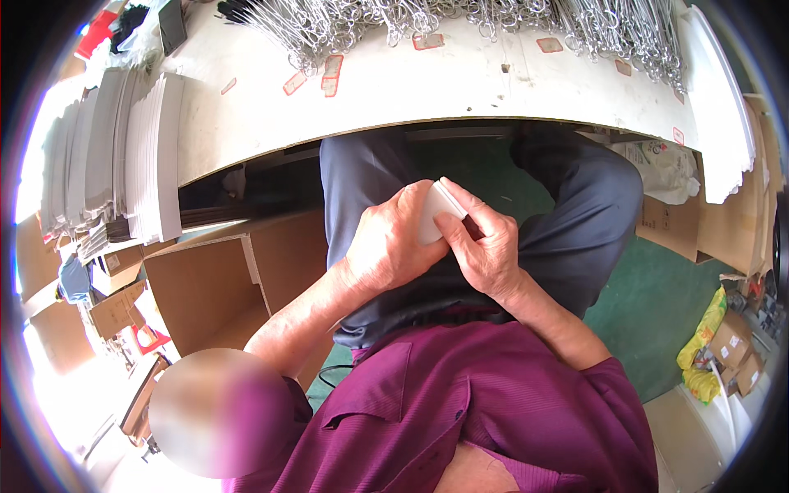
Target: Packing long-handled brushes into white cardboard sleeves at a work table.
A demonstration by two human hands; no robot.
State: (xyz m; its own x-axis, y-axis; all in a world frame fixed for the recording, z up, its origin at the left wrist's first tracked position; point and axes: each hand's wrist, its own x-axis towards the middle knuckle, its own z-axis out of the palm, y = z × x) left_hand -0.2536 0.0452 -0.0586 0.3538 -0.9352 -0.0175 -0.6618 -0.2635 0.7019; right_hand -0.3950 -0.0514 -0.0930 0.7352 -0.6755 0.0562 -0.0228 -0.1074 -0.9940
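Observation:
Above my lap, both hands hold a small white box-like piece point(433, 215), perhaps of folded card, with a narrow edge toward the upper right. My left hand point(388, 245) wraps its left side, and the fingers behind it are hidden. On the other side my right hand point(491, 248) is closed on it, thumb on the front face and index finger along the top edge. Its contents, if any, cannot be made out.
A white worktable point(271, 115) spans the far side, bearing many thin metal rods with looped ends point(625, 37). Stacked white card blanks point(156, 156) stand at its left, white sheets point(719, 115) at its right. An open cardboard box point(197, 287) sits left of my legs.

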